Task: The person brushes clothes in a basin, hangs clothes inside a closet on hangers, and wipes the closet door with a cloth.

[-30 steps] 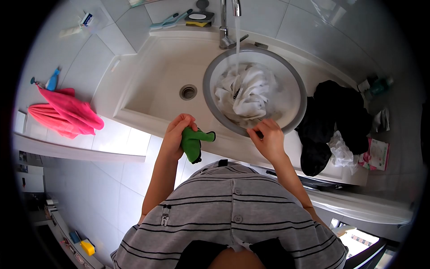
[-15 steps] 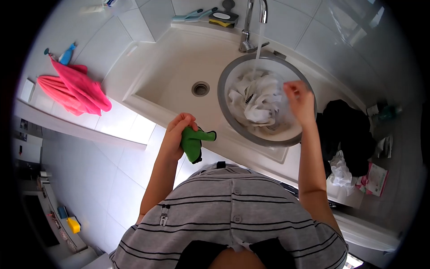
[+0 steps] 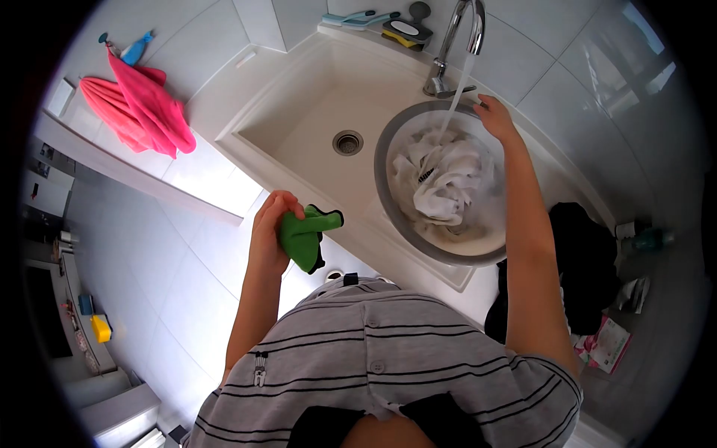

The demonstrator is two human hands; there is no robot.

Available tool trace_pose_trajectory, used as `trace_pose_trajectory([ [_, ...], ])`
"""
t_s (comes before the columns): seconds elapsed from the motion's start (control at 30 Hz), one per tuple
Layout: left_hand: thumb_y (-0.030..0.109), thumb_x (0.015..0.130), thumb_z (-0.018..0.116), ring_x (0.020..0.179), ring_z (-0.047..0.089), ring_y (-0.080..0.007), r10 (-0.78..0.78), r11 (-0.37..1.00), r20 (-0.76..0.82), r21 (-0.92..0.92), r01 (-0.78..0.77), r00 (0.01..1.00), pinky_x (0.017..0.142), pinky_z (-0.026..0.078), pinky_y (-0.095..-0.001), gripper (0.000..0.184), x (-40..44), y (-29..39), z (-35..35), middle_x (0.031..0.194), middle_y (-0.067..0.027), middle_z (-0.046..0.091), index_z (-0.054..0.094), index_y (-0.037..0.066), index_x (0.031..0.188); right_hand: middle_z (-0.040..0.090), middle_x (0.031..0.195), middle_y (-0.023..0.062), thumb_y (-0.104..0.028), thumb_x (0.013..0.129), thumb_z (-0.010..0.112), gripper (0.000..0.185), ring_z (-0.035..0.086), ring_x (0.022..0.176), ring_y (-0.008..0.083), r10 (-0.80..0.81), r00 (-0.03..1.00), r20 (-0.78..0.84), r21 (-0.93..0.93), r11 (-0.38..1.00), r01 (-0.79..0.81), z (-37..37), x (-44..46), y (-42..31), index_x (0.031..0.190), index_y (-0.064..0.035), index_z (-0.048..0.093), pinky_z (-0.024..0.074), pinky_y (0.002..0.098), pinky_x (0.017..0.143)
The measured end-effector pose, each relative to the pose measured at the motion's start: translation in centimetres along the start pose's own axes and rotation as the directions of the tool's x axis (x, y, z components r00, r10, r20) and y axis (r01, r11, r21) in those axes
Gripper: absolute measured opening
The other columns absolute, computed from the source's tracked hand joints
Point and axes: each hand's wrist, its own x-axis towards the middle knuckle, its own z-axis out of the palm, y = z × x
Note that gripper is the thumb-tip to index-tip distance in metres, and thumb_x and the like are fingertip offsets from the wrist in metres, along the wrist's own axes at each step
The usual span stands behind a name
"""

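My left hand grips a crumpled green cloth with black edging, held out in front of the sink's near edge. What kind of item the cloth is, I cannot make out. Over the far right rim of a grey-rimmed basin, my right hand reaches toward the tap lever, its fingers apart and holding nothing. Water runs from the chrome tap into the basin. White laundry with a small dark striped patch lies in cloudy water there.
The white sink has a drain left of the basin. Brushes and a sponge holder stand on the back ledge. Black clothing is heaped at right; pink cloths hang at left.
My right hand has moved from above the laundry up to the basin's far rim, near the tap lever. The green cloth stays in my left hand. The whole view has shifted slightly.
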Motion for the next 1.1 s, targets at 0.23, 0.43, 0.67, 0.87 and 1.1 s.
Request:
trace_pose_trajectory([
  [0.23,0.028,0.097,0.044,0.071,0.054,-0.0152,0.048,0.999,-0.068,0.004,-0.048,0.997,0.062,0.047,-0.0276,0.021,-1.1,0.2,-0.6,0.077,-0.0049,0.056,0.05,0.008,0.096,0.047,0.134,0.0212,-0.03,0.087,0.054,0.053,0.042,0.127,0.0332,0.015,0.996,0.092,-0.005,1.0,-0.015,3.1,3.2,1.3,0.129,0.0019,0.049,0.0326,0.0355,0.106],
  [0.43,0.031,0.097,0.044,0.071,0.054,-0.015,0.073,0.997,-0.096,0.008,-0.073,0.993,0.062,0.047,-0.0274,0.024,-1.4,0.3,-1.0,0.077,-0.0042,0.055,0.049,0.008,0.096,0.04,0.142,0.0146,-0.033,0.087,0.053,0.058,0.038,0.132,0.0305,0.033,0.99,0.14,-0.029,0.999,-0.029,5.8,4.4,3.8,0.137,-0.0056,0.042,0.0274,0.0485,0.107],
  [0.67,0.031,0.097,0.044,0.07,0.054,-0.015,0.078,0.997,-0.062,-0.005,-0.078,0.995,0.062,0.047,-0.0272,0.024,-1.2,0.4,-0.8,0.078,-0.0046,0.055,0.049,0.008,0.097,0.039,0.144,0.0098,-0.036,0.086,0.054,0.059,0.037,0.133,0.0284,0.154,0.98,0.124,-0.061,0.987,-0.148,5.8,4.0,3.3,0.139,-0.0139,0.041,0.0268,0.0563,0.104],
  [0.87,0.03,0.097,0.044,0.071,0.055,-0.0156,0.06,0.998,-0.068,-0.004,-0.06,0.996,0.062,0.048,-0.0275,0.023,-1.3,0.2,-0.2,0.078,-0.0052,0.055,0.049,0.007,0.097,0.041,0.141,0.0169,-0.031,0.086,0.056,0.055,0.04,0.13,0.0305,0.012,0.997,-0.075,0.099,0.995,-0.004,5.6,3.8,5.1,0.133,-0.0044,0.046,0.0339,0.0353,0.105],
  [1.1,0.029,0.097,0.043,0.072,0.055,-0.0157,0.04,0.999,-0.043,-0.012,-0.041,0.998,0.062,0.048,-0.0278,0.023,-0.9,-0.8,0.9,0.079,-0.0056,0.056,0.05,0.008,0.098,0.037,0.144,0.0185,-0.024,0.086,0.059,0.057,0.036,0.133,0.0298,-0.022,0.999,0.031,0.18,0.984,0.016,2.9,2.2,2.4,0.134,0.0013,0.043,0.0349,0.0338,0.105],
])
